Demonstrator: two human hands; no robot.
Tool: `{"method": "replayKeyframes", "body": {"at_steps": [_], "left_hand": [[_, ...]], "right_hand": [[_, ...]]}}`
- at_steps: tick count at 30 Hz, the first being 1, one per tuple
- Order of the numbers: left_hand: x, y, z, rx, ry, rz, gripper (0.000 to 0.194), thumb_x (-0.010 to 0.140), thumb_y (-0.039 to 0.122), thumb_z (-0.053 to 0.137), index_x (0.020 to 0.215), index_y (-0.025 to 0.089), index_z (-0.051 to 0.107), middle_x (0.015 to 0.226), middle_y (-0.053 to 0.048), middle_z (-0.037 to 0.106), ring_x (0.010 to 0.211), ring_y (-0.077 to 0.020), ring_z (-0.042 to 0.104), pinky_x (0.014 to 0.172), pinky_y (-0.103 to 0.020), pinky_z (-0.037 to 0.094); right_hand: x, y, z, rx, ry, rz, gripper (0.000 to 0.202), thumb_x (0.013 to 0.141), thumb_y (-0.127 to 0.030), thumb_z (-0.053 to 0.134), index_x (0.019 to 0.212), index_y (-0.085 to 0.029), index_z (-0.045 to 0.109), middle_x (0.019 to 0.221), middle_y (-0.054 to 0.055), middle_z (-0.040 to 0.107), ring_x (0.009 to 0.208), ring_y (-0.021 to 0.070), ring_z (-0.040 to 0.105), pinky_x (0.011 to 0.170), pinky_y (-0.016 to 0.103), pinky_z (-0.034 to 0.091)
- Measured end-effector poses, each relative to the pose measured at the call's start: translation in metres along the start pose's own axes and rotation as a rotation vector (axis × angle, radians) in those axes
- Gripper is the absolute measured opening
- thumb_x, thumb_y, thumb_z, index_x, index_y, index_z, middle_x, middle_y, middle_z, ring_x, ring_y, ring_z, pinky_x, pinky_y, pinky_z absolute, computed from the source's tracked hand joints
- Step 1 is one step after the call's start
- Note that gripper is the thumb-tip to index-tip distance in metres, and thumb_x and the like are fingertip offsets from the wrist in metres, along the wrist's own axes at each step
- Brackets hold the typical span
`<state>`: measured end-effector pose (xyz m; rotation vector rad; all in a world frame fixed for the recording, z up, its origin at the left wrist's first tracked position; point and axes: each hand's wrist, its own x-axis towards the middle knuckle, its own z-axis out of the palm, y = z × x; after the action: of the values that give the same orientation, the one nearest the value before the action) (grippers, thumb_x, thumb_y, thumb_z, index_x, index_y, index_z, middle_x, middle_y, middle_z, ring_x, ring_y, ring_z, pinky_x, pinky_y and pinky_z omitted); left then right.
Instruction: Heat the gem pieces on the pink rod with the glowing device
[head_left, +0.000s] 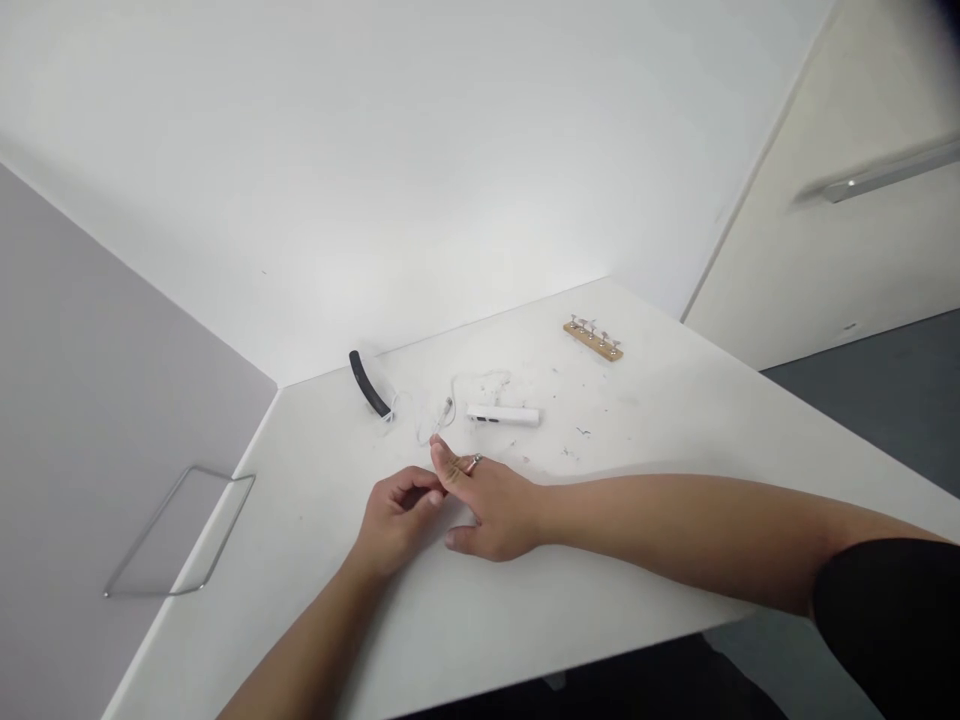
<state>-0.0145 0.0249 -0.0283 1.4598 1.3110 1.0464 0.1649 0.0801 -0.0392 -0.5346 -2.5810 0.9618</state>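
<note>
My left hand (401, 518) rests low over the white table with its fingers curled and the thumb pressed toward the index finger. What lies in that pinch, if anything, is hidden. My right hand (499, 508) meets it from the right, touching or nearly touching its fingertips. Two digits of the right hand stand apart, one pointing up and left, one lower; its other fingers are mostly hidden. A small shiny metal piece (474, 463) shows at its upper edge, possibly a ring. Just beyond the hands lie a slim white device (503, 415) and a thin white cable (452, 392).
A black curved bar (367, 384) lies at the back left. Toward the back right is a wooden strip (592, 342) with several small metal stands on it. Dark specks dot the white table (660, 420). A wire frame (229, 535) juts over the left edge; walls close the back.
</note>
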Motion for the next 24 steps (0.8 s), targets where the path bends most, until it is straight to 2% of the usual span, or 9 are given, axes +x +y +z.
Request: {"method": "replayKeyframes", "body": {"at_steps": [4, 10, 14, 17, 18, 20, 22, 23, 24], "left_hand": [[0.0, -0.009, -0.011, 0.016, 0.264, -0.028, 0.017, 0.075, 0.032, 0.065, 0.08, 0.015, 0.063, 0.076, -0.002, 0.066, 0.071, -0.0129, 0.057, 0.07, -0.025, 0.044], [0.001, -0.01, -0.026, -0.039, 0.622, 0.063, 0.019, 0.073, 0.032, 0.064, 0.072, 0.013, 0.061, 0.067, -0.001, 0.062, 0.069, -0.0121, 0.056, 0.071, -0.026, 0.044], [-0.006, 0.0, -0.034, -0.081, 0.863, 0.171, 0.02, 0.069, 0.032, 0.066, 0.068, 0.013, 0.06, 0.062, -0.001, 0.06, 0.063, -0.0124, 0.056, 0.069, -0.029, 0.046], [-0.034, 0.015, -0.029, -0.161, 0.957, 0.267, 0.018, 0.069, 0.032, 0.065, 0.066, 0.016, 0.057, 0.062, 0.0, 0.058, 0.063, -0.0126, 0.054, 0.068, -0.031, 0.046], [-0.049, 0.02, -0.022, -0.226, 0.923, 0.301, 0.019, 0.07, 0.033, 0.065, 0.064, 0.017, 0.054, 0.061, 0.001, 0.056, 0.061, -0.0124, 0.052, 0.068, -0.032, 0.046], [-0.085, 0.026, 0.0, -0.358, 0.665, 0.335, 0.029, 0.073, 0.043, 0.06, 0.059, 0.02, 0.05, 0.053, 0.001, 0.046, 0.056, -0.0133, 0.048, 0.064, -0.033, 0.045], [-0.122, 0.023, 0.031, -0.366, 0.247, 0.24, 0.048, 0.077, 0.06, 0.045, 0.049, 0.021, 0.043, 0.043, -0.001, 0.037, 0.048, -0.0146, 0.044, 0.058, -0.034, 0.043], [-0.137, 0.016, 0.048, -0.304, -0.045, 0.162, 0.059, 0.073, 0.073, 0.036, 0.045, 0.022, 0.041, 0.04, -0.002, 0.037, 0.048, -0.0156, 0.045, 0.056, -0.033, 0.042], [-0.15, 0.007, 0.066, -0.26, -0.165, 0.097, 0.062, 0.072, 0.075, 0.034, 0.043, 0.022, 0.043, 0.04, -0.004, 0.04, 0.048, -0.0156, 0.046, 0.054, -0.032, 0.042]], "right_hand": [[-0.001, 0.002, 0.0, -0.01, 0.022, 0.008, 0.104, 0.076, -0.036, 0.058, 0.141, -0.019, -0.022, 0.152, 0.014, 0.009, 0.126, 0.0307, 0.038, 0.098, 0.045, 0.037], [-0.005, 0.007, 0.004, -0.003, 0.112, 0.028, 0.093, 0.071, -0.011, 0.051, 0.145, -0.019, -0.005, 0.134, 0.015, 0.048, 0.092, 0.0208, 0.06, 0.085, 0.039, 0.046], [-0.007, 0.01, 0.006, 0.031, 0.173, -0.02, 0.091, 0.067, -0.003, 0.046, 0.146, -0.023, 0.005, 0.127, 0.011, 0.056, 0.097, 0.021, 0.062, 0.078, 0.035, 0.051], [-0.008, 0.012, 0.007, 0.109, 0.225, -0.075, 0.087, 0.068, -0.001, 0.043, 0.145, -0.026, 0.01, 0.13, 0.008, 0.054, 0.104, 0.0199, 0.061, 0.078, 0.034, 0.053], [-0.008, 0.012, 0.008, 0.125, 0.24, -0.087, 0.084, 0.068, -0.001, 0.042, 0.144, -0.026, 0.015, 0.129, 0.007, 0.056, 0.104, 0.0195, 0.062, 0.079, 0.035, 0.054], [-0.008, 0.012, 0.008, 0.142, 0.27, -0.095, 0.076, 0.069, -0.003, 0.042, 0.141, -0.023, 0.028, 0.12, 0.008, 0.062, 0.101, 0.0196, 0.064, 0.08, 0.036, 0.055], [-0.008, 0.012, 0.009, 0.157, 0.286, -0.093, 0.065, 0.071, -0.005, 0.044, 0.135, -0.019, 0.04, 0.111, 0.009, 0.067, 0.1, 0.02, 0.064, 0.082, 0.036, 0.055], [-0.008, 0.012, 0.009, 0.166, 0.287, -0.09, 0.061, 0.072, -0.006, 0.044, 0.132, -0.018, 0.045, 0.108, 0.009, 0.069, 0.1, 0.02, 0.065, 0.082, 0.035, 0.055], [-0.009, 0.012, 0.009, 0.175, 0.284, -0.086, 0.058, 0.073, -0.007, 0.045, 0.129, -0.018, 0.047, 0.105, 0.008, 0.07, 0.099, 0.0197, 0.065, 0.083, 0.035, 0.055]]}}
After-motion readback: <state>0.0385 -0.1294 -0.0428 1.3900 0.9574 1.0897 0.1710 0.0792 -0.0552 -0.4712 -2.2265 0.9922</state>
